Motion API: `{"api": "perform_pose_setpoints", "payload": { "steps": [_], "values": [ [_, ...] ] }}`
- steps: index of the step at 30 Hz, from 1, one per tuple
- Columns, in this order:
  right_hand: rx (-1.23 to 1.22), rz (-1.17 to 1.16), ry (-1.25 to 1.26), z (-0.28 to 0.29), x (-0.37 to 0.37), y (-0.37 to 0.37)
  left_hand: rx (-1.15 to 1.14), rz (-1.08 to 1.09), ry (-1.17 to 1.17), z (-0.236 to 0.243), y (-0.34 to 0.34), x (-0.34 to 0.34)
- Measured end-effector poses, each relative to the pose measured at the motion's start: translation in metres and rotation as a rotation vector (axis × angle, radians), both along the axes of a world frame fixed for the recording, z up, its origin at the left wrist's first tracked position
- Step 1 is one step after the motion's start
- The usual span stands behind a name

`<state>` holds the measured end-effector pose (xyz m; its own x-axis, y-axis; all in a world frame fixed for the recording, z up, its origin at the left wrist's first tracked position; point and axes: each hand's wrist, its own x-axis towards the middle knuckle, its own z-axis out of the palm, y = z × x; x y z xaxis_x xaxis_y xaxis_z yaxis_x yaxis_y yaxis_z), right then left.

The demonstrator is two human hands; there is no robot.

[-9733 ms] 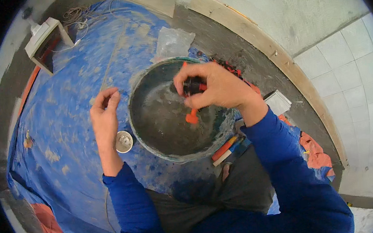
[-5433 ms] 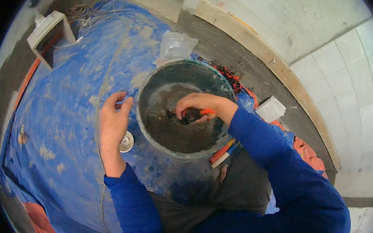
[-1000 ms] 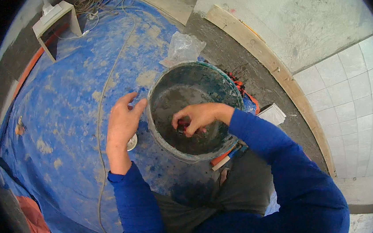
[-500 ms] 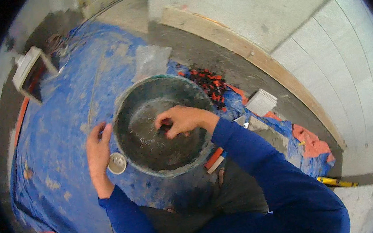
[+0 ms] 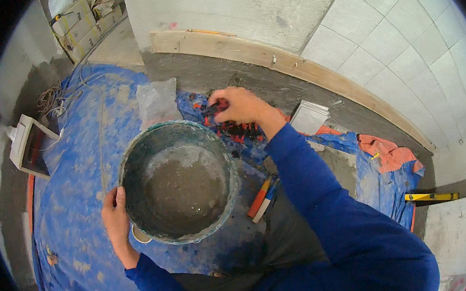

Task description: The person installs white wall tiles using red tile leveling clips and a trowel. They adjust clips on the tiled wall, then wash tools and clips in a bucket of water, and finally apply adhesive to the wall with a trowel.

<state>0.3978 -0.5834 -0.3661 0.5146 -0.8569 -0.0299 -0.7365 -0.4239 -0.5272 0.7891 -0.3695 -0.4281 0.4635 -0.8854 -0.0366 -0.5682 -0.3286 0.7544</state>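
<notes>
A round dark tub (image 5: 234, 195) with a greyed rim stands on the blue sheet, holding murky grey water with some foam. At its left side my left hand (image 5: 117, 219) has closed on the rim, the thumb at the edge. Beyond the tub's far right side, my right hand (image 5: 241, 109) is closed around small dark and reddish pieces, partly hidden by the fingers. Just below that hand lies a heap of small red and black plastic pieces (image 5: 238, 130), like tile-levelling parts. The tub partly covers a small pale cup (image 5: 140, 235) near my left hand.
Right of the tub lie red-handled and white-handled tools (image 5: 259, 199). A stack of white tiles (image 5: 309, 118) sits farther right, near a wooden batten (image 5: 303, 64) along the wall. A yellow level (image 5: 432, 197) is at right, a white-framed lamp (image 5: 29, 145) at far left, and a clear plastic bag (image 5: 157, 101) behind.
My right hand has come up out of the tub and moved over the red and black heap. My left hand has gone from beside the tub to its rim. The view has shifted.
</notes>
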Motion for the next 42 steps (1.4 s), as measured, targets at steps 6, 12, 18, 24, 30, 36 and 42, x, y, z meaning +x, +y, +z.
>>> {"api": "perform_pose_setpoints", "payload": {
  "steps": [6,12,18,24,30,36,42],
  "values": [
    [-0.217,-0.315,0.066,-0.026,-0.027,-0.012,-0.118,0.081,-0.068,0.007,-0.009,-0.013],
    [-0.135,-0.152,-0.114,-0.039,0.024,0.062,-0.212,-0.086,0.090,0.028,-0.028,-0.069],
    [-0.020,-0.170,-0.011,-0.046,0.043,0.074,0.494,-0.616,-0.234,-0.040,-0.093,-0.103],
    [0.148,-0.193,-0.006,-0.054,0.044,0.065,0.610,-0.473,-0.405,-0.164,-0.121,-0.094],
    [0.105,-0.221,-0.162,-0.071,0.047,0.063,0.688,-0.497,-0.418,-0.218,-0.128,-0.090],
    [0.115,-0.215,-0.191,-0.078,0.050,0.057,0.748,-0.515,-0.446,-0.220,-0.127,-0.101],
    [-0.010,-0.288,-0.233,-0.084,0.055,0.059,0.780,-0.538,-0.453,-0.230,-0.142,-0.119]
  ]
}}
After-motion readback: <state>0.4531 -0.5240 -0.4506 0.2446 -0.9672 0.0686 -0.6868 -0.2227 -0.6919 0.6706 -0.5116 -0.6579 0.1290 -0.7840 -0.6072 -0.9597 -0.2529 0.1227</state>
